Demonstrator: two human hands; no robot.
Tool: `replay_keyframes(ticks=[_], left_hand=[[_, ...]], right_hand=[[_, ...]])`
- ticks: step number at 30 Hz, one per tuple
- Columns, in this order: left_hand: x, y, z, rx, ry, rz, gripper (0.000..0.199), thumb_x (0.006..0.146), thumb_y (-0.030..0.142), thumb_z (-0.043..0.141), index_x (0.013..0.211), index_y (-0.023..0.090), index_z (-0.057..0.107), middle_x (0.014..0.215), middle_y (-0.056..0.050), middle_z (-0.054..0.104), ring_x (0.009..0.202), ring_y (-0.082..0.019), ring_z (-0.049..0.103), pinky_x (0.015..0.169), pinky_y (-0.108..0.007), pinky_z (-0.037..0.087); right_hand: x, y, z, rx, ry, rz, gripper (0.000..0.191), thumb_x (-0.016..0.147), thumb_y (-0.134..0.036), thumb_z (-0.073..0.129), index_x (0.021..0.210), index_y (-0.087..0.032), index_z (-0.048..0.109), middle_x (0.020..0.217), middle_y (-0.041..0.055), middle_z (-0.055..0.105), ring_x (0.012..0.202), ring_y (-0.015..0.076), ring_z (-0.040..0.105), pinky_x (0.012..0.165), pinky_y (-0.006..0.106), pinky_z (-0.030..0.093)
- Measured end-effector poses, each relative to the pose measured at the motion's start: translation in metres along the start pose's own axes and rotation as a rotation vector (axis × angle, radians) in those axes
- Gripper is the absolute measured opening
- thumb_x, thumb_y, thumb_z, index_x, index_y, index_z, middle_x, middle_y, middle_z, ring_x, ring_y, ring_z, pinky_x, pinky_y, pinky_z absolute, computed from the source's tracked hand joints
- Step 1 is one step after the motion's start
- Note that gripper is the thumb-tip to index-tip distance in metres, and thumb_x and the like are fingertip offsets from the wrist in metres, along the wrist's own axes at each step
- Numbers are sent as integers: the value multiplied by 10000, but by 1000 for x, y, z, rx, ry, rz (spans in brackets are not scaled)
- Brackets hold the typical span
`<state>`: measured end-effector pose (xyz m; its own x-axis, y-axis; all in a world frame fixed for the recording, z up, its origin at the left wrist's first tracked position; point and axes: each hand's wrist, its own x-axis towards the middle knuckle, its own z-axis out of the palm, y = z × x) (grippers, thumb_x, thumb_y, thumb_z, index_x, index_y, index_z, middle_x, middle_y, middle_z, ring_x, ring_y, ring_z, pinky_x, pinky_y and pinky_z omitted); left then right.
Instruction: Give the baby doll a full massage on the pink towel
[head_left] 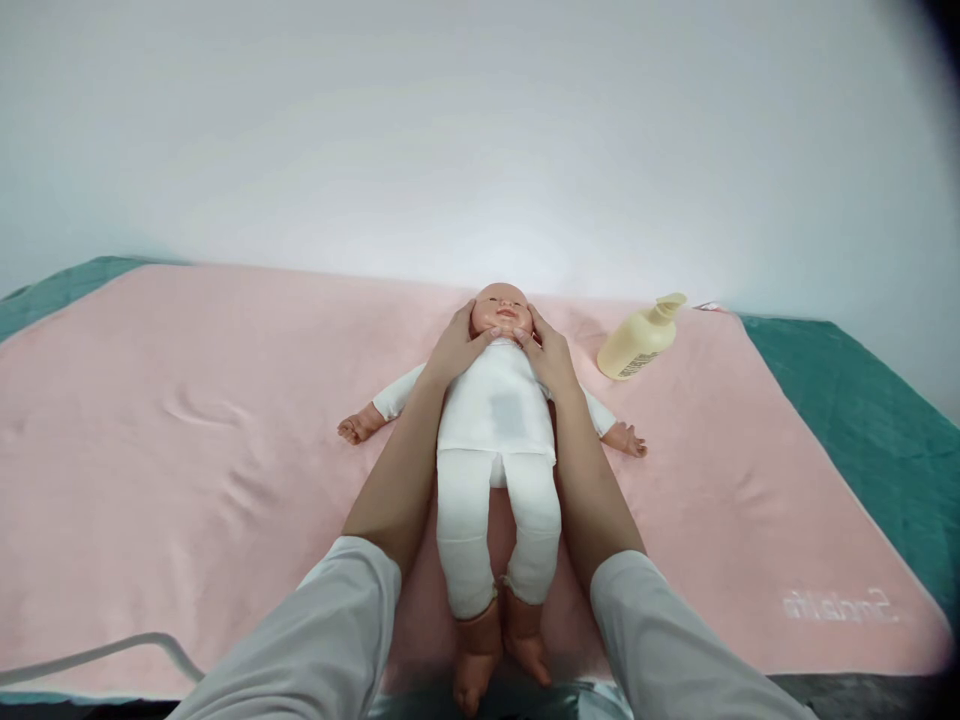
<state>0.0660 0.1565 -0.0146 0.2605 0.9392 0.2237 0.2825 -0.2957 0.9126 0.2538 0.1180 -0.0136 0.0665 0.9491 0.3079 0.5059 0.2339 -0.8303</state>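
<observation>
A baby doll (496,405) in a white cloth suit lies on its back, head away from me and feet toward me. My left hand (456,345) cups one side of the doll's head and neck, its thumb across the chin. On the other side, my right hand (549,350) holds the head and neck in the same way, thumb near the chin. The fingertips curve round the sides of the head and are partly hidden. Both doll arms stretch out sideways past my forearms.
A pink towel (225,450) lies under the doll, over a green cover (862,420). A pale yellow pump bottle (637,342) stands right of the doll's head. At the lower left lies a grey cable (112,650). Behind is a white wall (480,130).
</observation>
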Motion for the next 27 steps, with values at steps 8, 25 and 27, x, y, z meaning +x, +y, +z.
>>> replay_keyframes(ticks=[8, 25, 27], left_hand=[[2, -3, 0, 24, -6, 12, 793, 833, 516, 646, 1496, 164, 392, 1566, -151, 381, 1461, -332, 346, 1214, -471, 276], [2, -6, 0, -26, 0, 29, 760, 814, 498, 671, 1472, 205, 430, 1546, -127, 416, 1466, -346, 332, 1221, -504, 251], [2, -5, 1, -24, 1, 32, 765, 815, 495, 670, 1473, 194, 423, 1545, -134, 415, 1464, -343, 335, 1221, -503, 249]], right_hand=[[0, 2, 0, -1, -2, 1, 761, 896, -621, 500, 1498, -164, 412, 1489, 94, 518, 1351, 285, 531, 1154, 447, 424], [1, 3, 1, 6, 6, 1, 728, 894, -604, 511, 1485, -187, 431, 1480, 88, 530, 1337, 276, 545, 1136, 453, 445], [1, 3, 1, 8, 6, -1, 731, 895, -598, 507, 1489, -180, 425, 1494, 86, 513, 1354, 272, 528, 1155, 448, 425]])
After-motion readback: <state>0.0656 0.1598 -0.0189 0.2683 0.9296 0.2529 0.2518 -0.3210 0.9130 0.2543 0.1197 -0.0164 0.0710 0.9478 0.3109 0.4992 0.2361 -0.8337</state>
